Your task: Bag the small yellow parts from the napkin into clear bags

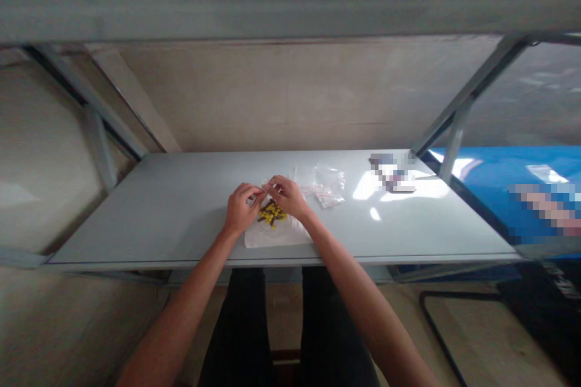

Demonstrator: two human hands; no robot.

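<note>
My left hand (242, 210) and my right hand (284, 195) meet above a pile of small yellow and dark pieces (273, 214). The fingertips of both hands are pinched together, almost touching. Whatever they pinch is too small and blurred to name. Under the pile lies a whitish sheet or bag (272, 237), partly covered by my hands and wrists. Just right of my right hand, a clear plastic bag (330, 184) with a reddish line lies flat on the table.
The light grey table (158, 205) has metal frame posts at both sides and a beam overhead. A blurred-out item (394, 172) lies at the back right. Beyond the right post is a blue surface (476, 193) with another person's blurred arm. A dark chair frame (458, 295) stands below.
</note>
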